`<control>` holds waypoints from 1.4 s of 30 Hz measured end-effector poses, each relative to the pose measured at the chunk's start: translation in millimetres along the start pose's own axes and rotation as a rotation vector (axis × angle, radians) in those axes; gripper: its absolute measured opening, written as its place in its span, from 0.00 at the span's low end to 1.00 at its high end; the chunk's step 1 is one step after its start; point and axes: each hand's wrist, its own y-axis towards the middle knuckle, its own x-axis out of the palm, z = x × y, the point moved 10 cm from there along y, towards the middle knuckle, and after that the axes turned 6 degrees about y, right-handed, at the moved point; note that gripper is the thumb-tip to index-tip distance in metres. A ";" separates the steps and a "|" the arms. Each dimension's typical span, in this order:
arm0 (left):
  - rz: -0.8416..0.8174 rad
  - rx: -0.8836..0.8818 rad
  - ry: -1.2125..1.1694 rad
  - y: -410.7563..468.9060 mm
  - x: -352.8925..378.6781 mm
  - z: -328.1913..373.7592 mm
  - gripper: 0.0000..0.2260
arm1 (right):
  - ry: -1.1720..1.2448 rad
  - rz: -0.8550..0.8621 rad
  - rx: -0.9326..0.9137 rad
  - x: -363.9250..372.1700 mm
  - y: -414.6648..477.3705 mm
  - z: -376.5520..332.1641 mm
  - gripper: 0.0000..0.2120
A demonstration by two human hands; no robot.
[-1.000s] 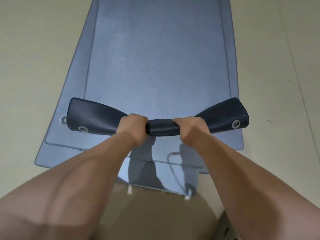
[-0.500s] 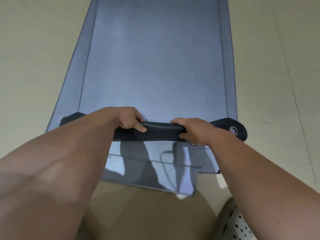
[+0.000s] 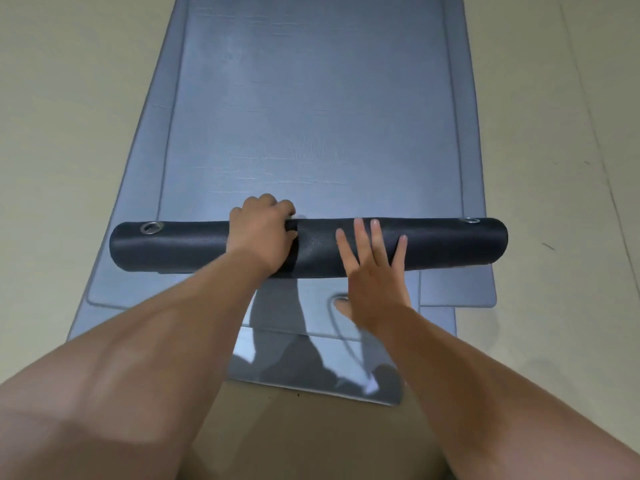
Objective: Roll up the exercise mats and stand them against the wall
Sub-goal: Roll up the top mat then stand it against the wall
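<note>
Fingers (image 3: 277,206) of my left hand (image 3: 261,233) gripped the mat roll (image 3: 450,244); my right hand (image 3: 372,271) lay flat on it, fingers spread.

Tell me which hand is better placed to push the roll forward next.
Probably the right hand: it lies open and flat over the roll, ready to push. The left hand is curled round it and would need to regrip.
</note>
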 end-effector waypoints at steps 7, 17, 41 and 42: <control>0.105 0.088 0.155 -68.1 36.9 23.4 0.26 | 0.066 0.059 -0.062 -13.4 46.3 12.2 0.47; -0.095 0.075 0.228 -39.2 55.1 10.3 0.28 | 0.004 0.132 -0.010 -20.3 35.5 10.5 0.46; 0.085 0.158 0.277 -91.8 36.2 27.4 0.37 | 0.174 -0.323 -0.068 -58.0 56.2 3.4 0.30; 0.079 0.155 0.266 -95.1 35.1 26.4 0.38 | 0.169 -0.369 -0.111 -61.4 52.9 -2.3 0.27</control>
